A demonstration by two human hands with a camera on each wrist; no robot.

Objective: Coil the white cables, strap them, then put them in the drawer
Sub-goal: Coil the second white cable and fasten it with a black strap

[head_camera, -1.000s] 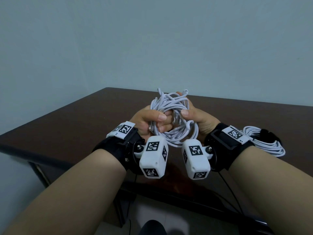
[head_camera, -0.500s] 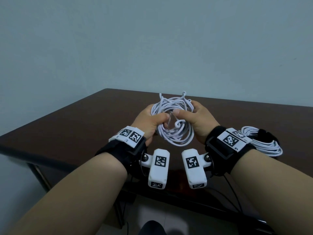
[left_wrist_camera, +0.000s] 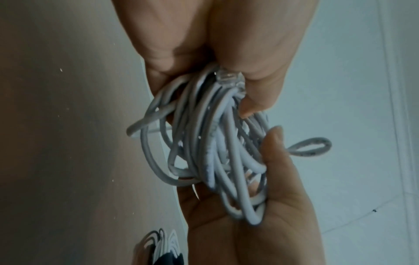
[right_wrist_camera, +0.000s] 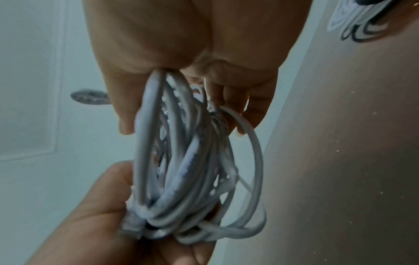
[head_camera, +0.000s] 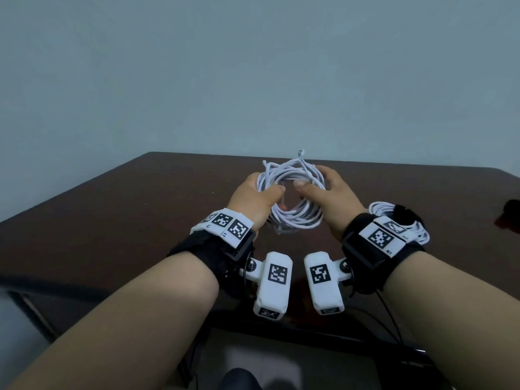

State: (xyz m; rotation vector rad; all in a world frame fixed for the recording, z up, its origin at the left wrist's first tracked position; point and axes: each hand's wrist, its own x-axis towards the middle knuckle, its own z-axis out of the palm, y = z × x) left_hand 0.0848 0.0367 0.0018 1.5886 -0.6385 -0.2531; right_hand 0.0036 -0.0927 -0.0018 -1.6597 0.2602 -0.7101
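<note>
Both hands, left hand (head_camera: 254, 199) and right hand (head_camera: 332, 198), are clamped on a loose, smooth white cable coil (head_camera: 292, 192) above the dark glossy counter (head_camera: 140, 220). A strapped coil (head_camera: 394, 218) is partly hidden behind the right wrist.

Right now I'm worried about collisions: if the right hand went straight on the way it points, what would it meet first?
The right hand points forward-left; past the white cable coil it grips, probably the left hand.

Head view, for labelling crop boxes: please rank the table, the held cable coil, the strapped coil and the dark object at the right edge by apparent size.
1. table
2. held cable coil, between both hands
3. strapped coil, partly hidden by the right wrist
4. dark object, cut off by the frame, so its rank is unsure
</note>
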